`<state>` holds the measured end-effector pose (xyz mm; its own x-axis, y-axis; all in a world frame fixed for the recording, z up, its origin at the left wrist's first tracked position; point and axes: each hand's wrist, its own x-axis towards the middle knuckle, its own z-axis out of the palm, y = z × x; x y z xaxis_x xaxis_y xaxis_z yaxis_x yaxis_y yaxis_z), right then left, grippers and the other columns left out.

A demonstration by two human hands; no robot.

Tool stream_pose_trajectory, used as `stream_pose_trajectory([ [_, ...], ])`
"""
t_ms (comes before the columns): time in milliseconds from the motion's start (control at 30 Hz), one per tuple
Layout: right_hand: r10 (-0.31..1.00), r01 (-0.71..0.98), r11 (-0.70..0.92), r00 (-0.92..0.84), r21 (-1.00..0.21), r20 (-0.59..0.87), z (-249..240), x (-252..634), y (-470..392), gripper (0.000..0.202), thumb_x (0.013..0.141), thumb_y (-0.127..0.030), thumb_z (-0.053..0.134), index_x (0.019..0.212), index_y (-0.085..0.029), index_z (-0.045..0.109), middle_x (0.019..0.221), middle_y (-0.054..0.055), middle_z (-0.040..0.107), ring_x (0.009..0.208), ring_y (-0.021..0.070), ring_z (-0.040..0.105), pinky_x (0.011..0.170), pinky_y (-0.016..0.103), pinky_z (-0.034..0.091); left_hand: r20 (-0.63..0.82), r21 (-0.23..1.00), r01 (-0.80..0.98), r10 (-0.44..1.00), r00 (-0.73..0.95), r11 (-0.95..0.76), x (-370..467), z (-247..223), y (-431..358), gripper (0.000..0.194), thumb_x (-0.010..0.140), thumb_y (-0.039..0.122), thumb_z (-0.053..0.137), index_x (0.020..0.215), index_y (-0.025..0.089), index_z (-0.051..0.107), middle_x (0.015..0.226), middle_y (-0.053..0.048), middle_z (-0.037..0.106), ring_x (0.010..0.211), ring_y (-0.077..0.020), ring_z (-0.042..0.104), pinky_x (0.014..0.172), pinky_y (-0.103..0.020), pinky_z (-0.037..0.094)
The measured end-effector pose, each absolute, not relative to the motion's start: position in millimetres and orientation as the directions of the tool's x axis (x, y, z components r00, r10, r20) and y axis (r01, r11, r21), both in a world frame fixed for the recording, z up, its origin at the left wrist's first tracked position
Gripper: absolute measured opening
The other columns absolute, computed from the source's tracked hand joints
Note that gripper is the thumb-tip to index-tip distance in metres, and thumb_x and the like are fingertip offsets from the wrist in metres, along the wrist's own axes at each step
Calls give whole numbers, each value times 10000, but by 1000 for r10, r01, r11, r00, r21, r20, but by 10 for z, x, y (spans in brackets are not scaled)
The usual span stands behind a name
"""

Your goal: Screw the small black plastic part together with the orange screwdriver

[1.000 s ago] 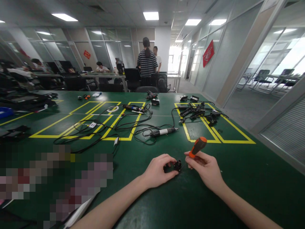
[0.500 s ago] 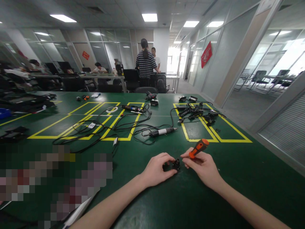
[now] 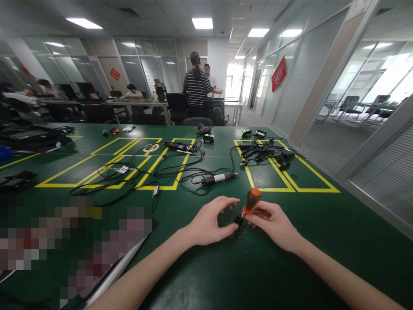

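Note:
A small black part (image 3: pixel 238 221) stands on the green table (image 3: pixel 258 275) between my hands. My left hand (image 3: pixel 208 221) is open beside it. Its thumb tip lies at the near side of the part, touching or nearly so, while the fingers are raised clear above it. My right hand (image 3: pixel 274 224) is closed around an orange and black screwdriver (image 3: pixel 252 199). The handle points up and leans slightly right, and its lower end comes down at the part. Fingers and handle hide most of the shaft, so contact of the tip is unclear.
An electric screwdriver (image 3: pixel 220 178) with a black cable lies beyond my hands. Tangled black tools and cables (image 3: pixel 263 150) fill the far right. A power drill (image 3: pixel 203 128) rests at the far edge. A blurred patch (image 3: pixel 109 254) covers the near left. People are beyond the table.
The screwdriver has swung more upright and moved left, its lower end now at the black part. My left fingers have lifted and spread off the part.

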<state>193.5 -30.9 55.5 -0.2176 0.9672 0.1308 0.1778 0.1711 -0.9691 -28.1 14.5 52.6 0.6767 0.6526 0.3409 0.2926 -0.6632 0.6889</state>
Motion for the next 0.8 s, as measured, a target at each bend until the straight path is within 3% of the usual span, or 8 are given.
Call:
stream_pose_trajectory([
  [200,940,262,293,-255,-919,227,454,1927,-315,168,921,-343,645,875,-192,701,792,14,688,732,170,634,714,286,520,536,654,39,498,682,-756,-218,1035,86,573,949,208,544,1490,247,361,1382,-86,579,1172,-204,594,1012,-354,481],
  [333,932,305,342,-233,-889,278,439,1934,-308,163,948,-330,591,894,-200,672,849,30,689,800,197,646,751,308,537,558,584,60,454,694,-810,-146,1159,90,507,979,202,492,1475,249,398,1281,-75,632,1069,-174,628,947,-306,511],
  [433,892,396,443,-281,-804,353,392,1989,-299,139,929,-254,590,1043,-220,663,1006,58,702,938,232,653,874,370,541,556,510,119,432,710,-852,-115,1181,138,448,992,259,498,1436,255,447,1131,-61,644,973,-160,628,868,-279,517],
  [533,826,456,554,-404,-696,393,283,2066,-295,377,856,-171,644,1224,-243,614,1204,84,673,1125,272,619,995,433,506,537,403,196,404,741,-894,-88,1209,186,409,991,330,511,1391,252,484,1032,-41,618,879,-144,615,765,-244,492],
  [600,812,478,570,-452,-668,369,208,2101,-293,436,841,-162,664,1264,-245,600,1220,85,675,1128,270,630,998,433,511,526,330,229,380,761,-916,-70,1238,206,354,989,358,507,1315,220,529,974,-31,614,816,-131,607,707,-226,464],
  [700,818,513,564,-455,-648,352,149,2119,-280,370,863,-192,666,1230,-230,626,1142,83,711,1044,257,674,932,402,552,490,275,246,356,796,-929,-62,1294,211,264,982,364,490,1152,186,583,889,-19,613,768,-124,605,667,-218,445],
  [800,784,527,608,-515,-593,346,152,2115,-258,319,897,-177,624,1214,-217,631,1166,100,707,1073,261,668,933,407,550,470,285,238,352,810,-928,-84,1357,199,343,890,272,536,1223,192,554,951,-29,614,850,-150,615,742,-241,474],
])
